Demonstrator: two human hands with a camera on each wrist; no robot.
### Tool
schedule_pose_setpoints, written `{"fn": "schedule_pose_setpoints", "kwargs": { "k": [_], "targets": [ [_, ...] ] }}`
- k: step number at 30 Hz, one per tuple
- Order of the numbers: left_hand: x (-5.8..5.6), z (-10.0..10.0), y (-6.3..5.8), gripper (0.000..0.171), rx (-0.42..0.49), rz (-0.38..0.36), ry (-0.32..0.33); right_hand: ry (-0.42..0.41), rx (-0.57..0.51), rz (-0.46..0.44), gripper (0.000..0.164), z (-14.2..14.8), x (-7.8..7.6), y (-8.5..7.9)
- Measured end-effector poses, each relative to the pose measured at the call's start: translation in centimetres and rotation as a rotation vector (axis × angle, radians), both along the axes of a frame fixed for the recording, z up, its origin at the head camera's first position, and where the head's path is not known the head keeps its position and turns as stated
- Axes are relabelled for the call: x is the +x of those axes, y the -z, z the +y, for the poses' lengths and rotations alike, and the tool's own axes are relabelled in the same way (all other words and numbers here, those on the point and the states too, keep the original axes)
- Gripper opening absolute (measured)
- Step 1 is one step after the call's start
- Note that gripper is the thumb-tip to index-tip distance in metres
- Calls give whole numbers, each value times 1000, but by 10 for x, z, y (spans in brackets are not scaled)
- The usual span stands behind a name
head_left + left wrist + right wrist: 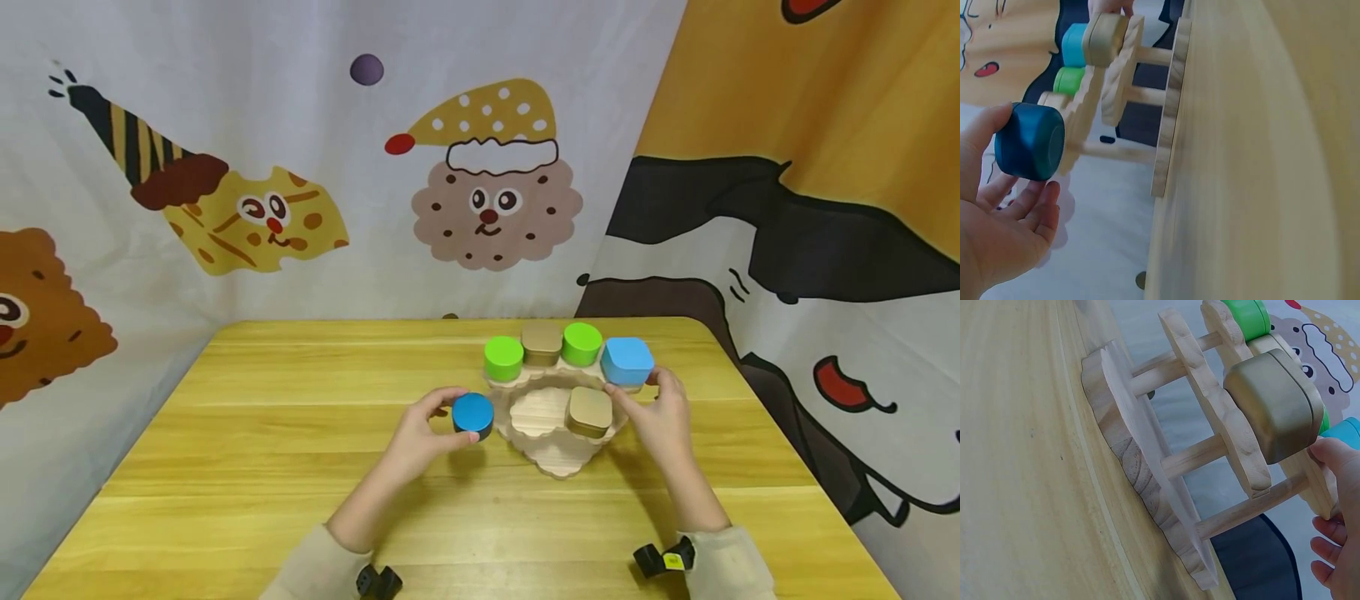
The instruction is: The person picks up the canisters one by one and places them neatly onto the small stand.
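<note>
My left hand [423, 433] pinches a round blue tin [472, 412] with dark sides between thumb and fingers, just left of a tiered wooden stand [558, 462]. In the left wrist view the tin [1030, 141] is off the table, close to the stand's upper tier. At the stand's right end, my right hand [663, 417] grips the upper tier's edge, thumb on top and fingers underneath. Beside that hand a square blue tin [628, 360] sits on the upper tier. A square gold tin [590, 412] stands on the middle tier.
Farther along the upper tier are two round green tins [503, 358] with another square gold tin [542, 343] between them. The stand rests on a wooden table [262, 433], toward its back right. Behind hangs a cartoon-printed curtain [315, 100].
</note>
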State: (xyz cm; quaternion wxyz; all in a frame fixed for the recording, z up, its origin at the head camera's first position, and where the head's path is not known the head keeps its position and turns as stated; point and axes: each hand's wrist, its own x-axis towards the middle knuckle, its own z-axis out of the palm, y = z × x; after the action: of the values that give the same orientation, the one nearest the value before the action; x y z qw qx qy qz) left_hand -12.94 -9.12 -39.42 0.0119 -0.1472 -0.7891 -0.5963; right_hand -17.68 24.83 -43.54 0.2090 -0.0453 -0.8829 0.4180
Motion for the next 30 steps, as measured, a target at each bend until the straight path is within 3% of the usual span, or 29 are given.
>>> {"fn": "schedule_pose_setpoints", "kwargs": {
  "k": [12,19,30],
  "targets": [
    [-3,23,5,54,72,-6,57,-1,4,-7,67,1,0,0],
    [-21,37,38,57,102,21,64,4,7,-19,67,1,0,0],
    [-26,56,46,58,103,74,91,1,9,-5,65,1,0,0]
  ]
}}
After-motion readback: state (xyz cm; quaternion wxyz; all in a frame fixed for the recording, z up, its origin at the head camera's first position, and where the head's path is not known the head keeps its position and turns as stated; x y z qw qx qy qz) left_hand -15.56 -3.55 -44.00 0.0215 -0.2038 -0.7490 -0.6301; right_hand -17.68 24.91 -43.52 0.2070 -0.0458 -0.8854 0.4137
